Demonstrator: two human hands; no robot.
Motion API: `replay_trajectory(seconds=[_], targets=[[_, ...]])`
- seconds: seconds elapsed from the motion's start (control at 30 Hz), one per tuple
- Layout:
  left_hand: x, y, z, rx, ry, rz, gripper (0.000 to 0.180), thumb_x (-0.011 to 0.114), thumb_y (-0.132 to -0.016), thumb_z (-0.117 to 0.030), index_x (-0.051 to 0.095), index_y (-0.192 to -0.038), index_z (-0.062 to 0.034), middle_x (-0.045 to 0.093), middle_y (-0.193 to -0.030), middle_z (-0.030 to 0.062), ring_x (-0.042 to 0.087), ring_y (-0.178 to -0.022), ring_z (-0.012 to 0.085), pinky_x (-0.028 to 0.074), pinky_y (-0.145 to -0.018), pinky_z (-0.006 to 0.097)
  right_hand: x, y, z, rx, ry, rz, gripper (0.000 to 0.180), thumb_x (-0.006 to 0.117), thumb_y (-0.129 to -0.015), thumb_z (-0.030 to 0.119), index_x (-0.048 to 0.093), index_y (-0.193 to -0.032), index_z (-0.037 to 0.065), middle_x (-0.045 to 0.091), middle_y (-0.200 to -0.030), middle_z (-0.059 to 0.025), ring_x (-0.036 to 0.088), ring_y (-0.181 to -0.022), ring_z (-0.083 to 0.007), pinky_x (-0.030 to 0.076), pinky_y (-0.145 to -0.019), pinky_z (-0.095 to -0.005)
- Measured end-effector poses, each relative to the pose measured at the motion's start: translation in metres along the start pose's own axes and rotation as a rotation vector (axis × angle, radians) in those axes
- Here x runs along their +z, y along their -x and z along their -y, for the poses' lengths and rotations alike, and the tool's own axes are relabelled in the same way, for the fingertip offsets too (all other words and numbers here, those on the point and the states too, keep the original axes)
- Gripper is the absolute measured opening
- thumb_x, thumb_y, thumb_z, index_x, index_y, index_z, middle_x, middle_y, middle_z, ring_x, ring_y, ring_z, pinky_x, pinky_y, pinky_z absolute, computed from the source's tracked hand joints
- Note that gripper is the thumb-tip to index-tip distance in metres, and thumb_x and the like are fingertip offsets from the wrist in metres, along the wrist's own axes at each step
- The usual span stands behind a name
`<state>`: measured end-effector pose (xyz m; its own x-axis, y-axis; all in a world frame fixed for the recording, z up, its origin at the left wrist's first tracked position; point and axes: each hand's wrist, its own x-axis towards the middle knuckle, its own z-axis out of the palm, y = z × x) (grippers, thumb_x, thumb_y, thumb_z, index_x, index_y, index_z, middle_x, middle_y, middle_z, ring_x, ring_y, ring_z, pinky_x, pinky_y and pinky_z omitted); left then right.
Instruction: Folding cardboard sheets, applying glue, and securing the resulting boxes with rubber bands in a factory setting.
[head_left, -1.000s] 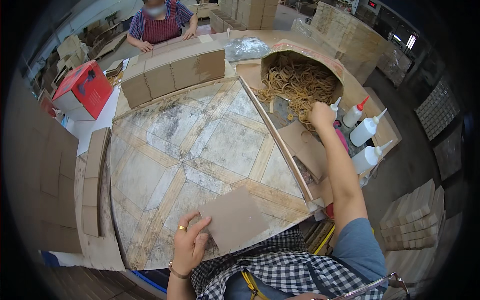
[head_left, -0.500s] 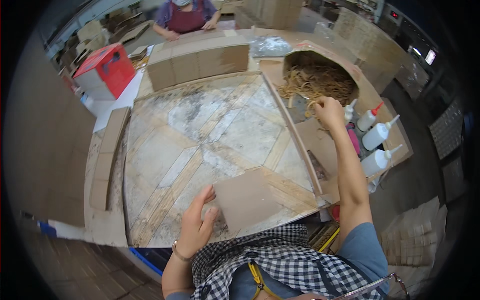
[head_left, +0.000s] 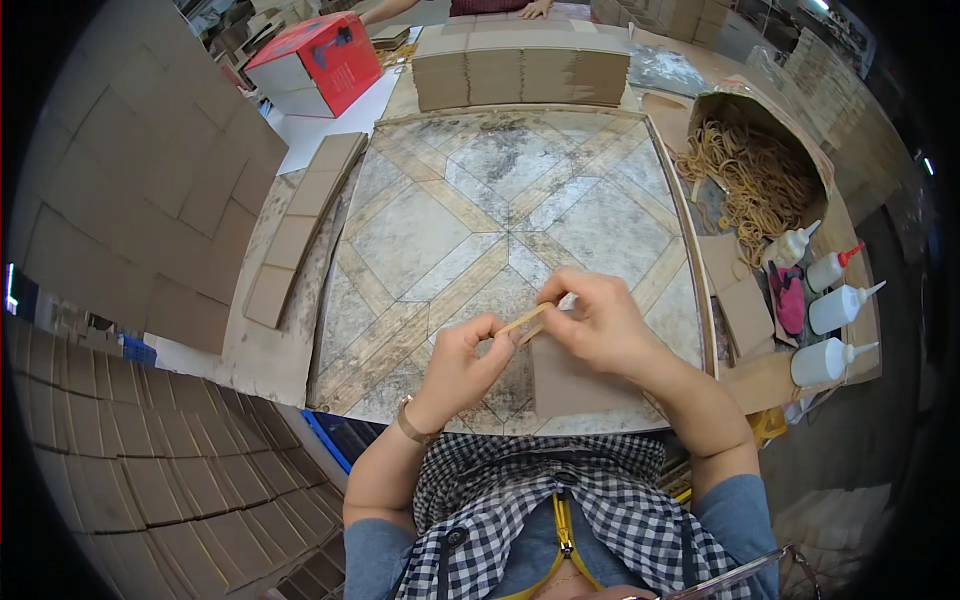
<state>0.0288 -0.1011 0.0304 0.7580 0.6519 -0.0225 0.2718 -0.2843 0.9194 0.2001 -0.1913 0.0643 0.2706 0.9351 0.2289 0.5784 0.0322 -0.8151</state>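
Note:
My left hand (head_left: 462, 362) and my right hand (head_left: 592, 322) meet over the near edge of the patterned table top (head_left: 480, 210). Between their fingertips they stretch a tan rubber band (head_left: 527, 322). Just under my right hand lies a flat brown cardboard piece (head_left: 570, 385), partly hidden by the hand. A cardboard bin full of tan rubber bands (head_left: 755, 175) stands at the right of the table.
Several white glue bottles (head_left: 830, 310) stand at the right edge beside a pink object (head_left: 788, 300). Stacked cardboard pieces (head_left: 520, 70) line the far edge and a row (head_left: 295, 225) lies at the left. A red box (head_left: 315, 60) sits far left. Another person's hands (head_left: 530, 10) rest at the far side.
My right hand has come back from the bin of rubber bands to the near edge. My left hand has left the cardboard piece, and both hands now hold a rubber band.

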Motion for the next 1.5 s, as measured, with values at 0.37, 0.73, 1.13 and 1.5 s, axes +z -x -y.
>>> replay_trajectory(seconds=[0.37,0.73,1.13,1.5], targets=[[-0.007,-0.033,0.028,-0.303,0.394,0.134,0.019,0.052,-0.088,-0.010,0.058,-0.071,-0.0018,0.066,-0.069,0.0100,0.065,-0.063,0.0161,0.055,-0.057,0.027,-0.076,0.041,-0.055,0.276,0.359,-0.388,0.012,0.056,-0.071,0.002,0.049,-0.081,0.004,0.054,-0.063,-0.0110,0.056,-0.051,-0.0235,0.045,-0.050,-0.0331],[0.039,-0.027,0.045,-0.393,0.272,0.149,0.035,0.039,-0.087,-0.009,0.048,-0.121,-0.0010,0.055,-0.118,0.0187,0.059,-0.100,0.0216,0.050,-0.083,0.034,-0.019,0.053,-0.117,0.812,-0.426,0.049,0.025,0.048,-0.091,0.008,0.054,-0.115,0.003,0.061,-0.100,-0.0129,0.059,-0.087,-0.0151,0.048,-0.074,-0.0271],[0.015,-0.028,0.056,0.416,0.356,0.285,0.089,0.066,-0.072,-0.007,0.017,-0.145,-0.0061,0.028,-0.146,0.0169,0.030,-0.136,0.0283,0.027,-0.110,0.042,-0.029,0.068,-0.090,-0.257,-0.050,-0.001,0.062,0.043,-0.076,-0.001,0.035,-0.137,-0.002,0.040,-0.138,-0.0221,0.047,-0.123,-0.0297,0.038,-0.103,-0.0384],[0.008,-0.068,0.065,-0.028,0.482,0.182,0.033,0.057,-0.075,0.003,0.058,-0.108,0.0004,0.063,-0.096,0.0038,0.058,-0.084,0.0100,0.045,-0.070,0.022,-0.037,0.022,-0.119,0.467,-0.631,0.094,0.039,0.061,-0.082,0.009,0.052,-0.119,0.001,0.059,-0.116,-0.0126,0.057,-0.105,-0.0203,0.046,-0.091,-0.0336]])
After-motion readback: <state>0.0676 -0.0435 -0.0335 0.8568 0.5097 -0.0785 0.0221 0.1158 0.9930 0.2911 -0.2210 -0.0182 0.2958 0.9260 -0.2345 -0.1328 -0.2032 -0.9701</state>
